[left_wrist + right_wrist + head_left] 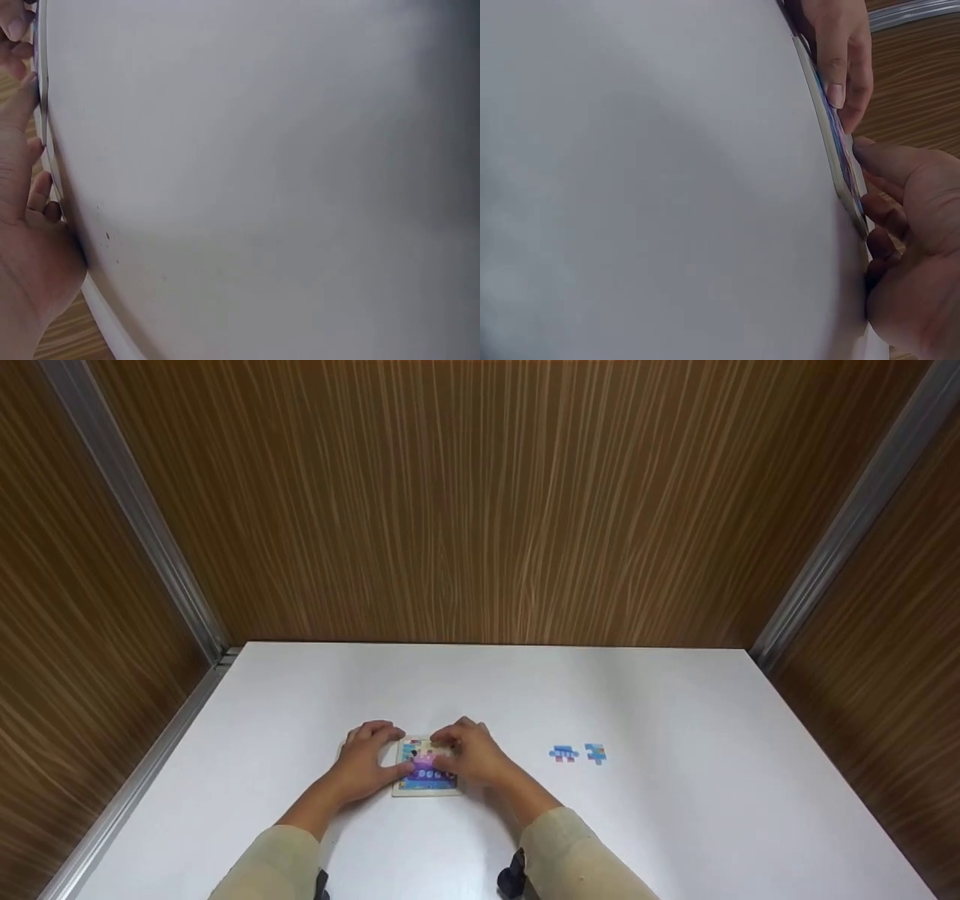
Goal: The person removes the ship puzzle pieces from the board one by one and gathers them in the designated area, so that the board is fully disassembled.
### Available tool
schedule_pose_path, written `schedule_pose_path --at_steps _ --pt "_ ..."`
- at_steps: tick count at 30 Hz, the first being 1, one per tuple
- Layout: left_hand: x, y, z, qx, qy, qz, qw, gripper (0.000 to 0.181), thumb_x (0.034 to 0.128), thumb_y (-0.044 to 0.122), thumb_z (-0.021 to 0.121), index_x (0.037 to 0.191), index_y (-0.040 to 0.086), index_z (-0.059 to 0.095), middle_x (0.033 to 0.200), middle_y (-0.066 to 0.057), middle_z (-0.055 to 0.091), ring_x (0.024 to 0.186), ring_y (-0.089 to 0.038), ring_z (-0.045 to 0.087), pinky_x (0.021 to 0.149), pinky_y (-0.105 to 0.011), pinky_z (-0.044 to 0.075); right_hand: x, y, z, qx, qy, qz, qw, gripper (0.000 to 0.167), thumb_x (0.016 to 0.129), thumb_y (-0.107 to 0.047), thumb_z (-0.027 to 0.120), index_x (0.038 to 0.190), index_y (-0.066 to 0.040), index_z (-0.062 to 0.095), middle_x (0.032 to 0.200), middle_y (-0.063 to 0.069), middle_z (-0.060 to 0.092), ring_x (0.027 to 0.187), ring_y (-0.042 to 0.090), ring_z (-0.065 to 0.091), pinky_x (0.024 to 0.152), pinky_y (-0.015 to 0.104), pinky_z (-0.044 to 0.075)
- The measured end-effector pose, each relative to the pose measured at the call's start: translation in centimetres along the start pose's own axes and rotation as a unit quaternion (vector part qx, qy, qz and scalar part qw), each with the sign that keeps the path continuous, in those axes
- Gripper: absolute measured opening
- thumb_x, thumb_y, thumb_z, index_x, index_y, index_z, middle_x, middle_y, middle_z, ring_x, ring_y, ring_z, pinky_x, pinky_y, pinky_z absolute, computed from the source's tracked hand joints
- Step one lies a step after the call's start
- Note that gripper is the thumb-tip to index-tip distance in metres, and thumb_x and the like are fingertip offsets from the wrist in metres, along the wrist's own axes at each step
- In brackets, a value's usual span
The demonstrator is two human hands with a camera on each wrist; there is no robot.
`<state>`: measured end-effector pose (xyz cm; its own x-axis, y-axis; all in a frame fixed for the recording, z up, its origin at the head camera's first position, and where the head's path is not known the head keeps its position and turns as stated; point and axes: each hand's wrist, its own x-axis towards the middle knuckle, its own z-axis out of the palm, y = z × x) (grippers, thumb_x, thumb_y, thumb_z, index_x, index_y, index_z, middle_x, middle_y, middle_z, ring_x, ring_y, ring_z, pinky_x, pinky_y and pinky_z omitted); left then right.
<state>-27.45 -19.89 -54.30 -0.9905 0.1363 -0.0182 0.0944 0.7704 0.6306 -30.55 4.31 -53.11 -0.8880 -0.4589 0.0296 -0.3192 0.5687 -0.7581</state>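
A small jigsaw puzzle [426, 784] in a pale frame lies flat on the white table, its picture pink, purple and blue. My left hand [364, 761] rests spread at its left side, the thumb reaching onto the picture and the fingers near the upper left corner. Over the right part of the puzzle my right hand [472, 754] bends its fingers, with thumb and fingertips touching the surface. Whether a piece lies under those fingertips is hidden. The right wrist view shows the puzzle [829, 124] edge-on, between the left thumb and the right fingertips.
Two loose puzzle pieces lie to the right: a blue and pink piece [564, 753] and a mostly blue piece [596, 753]. The white table [675, 810] is bounded by wood-grain panels [480, 510] at the back and sides, with metal rails [142, 495] in the corners.
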Motion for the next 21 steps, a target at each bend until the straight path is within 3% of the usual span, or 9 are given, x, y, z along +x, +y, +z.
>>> schedule_pose_path --at_steps 10,16,21 --pt "-0.3 0.3 0.0 -0.001 0.0 -0.006 1.0 0.069 0.0936 0.052 0.083 0.15 0.019 0.062 0.169 -0.013 0.042 0.161 -0.043 0.031 0.13 -0.067 0.031 0.7 -0.8 0.8 -0.03 -0.002 0.024 0.9993 0.026 0.096 -0.029 0.084 0.12 -0.018 0.082 0.112 0.002 0.064 0.108 0.019 0.051 0.102 0.044 0.048" --pt "-0.3 0.3 -0.1 -0.004 -0.001 -0.003 1.0 0.069 0.0942 0.051 0.082 0.151 0.018 0.061 0.168 -0.014 0.043 0.16 -0.043 0.032 0.13 -0.067 0.031 0.9 -0.7 1.1 -0.02 0.006 0.041 0.9989 0.026 0.095 -0.03 0.085 0.12 -0.02 0.082 0.112 0.0 0.063 0.108 0.018 0.05 0.102 0.044 0.046" --pt "-0.2 0.2 -0.2 -0.008 -0.003 0.002 1.0 0.068 0.0941 0.049 0.083 0.15 0.017 0.061 0.169 -0.015 0.042 0.161 -0.043 0.03 0.13 -0.067 0.029 0.9 -0.7 1.2 -0.025 0.026 0.019 0.9992 0.024 0.092 -0.026 0.087 0.115 -0.018 0.084 0.108 0.002 0.065 0.102 0.017 0.048 0.096 0.04 0.044"
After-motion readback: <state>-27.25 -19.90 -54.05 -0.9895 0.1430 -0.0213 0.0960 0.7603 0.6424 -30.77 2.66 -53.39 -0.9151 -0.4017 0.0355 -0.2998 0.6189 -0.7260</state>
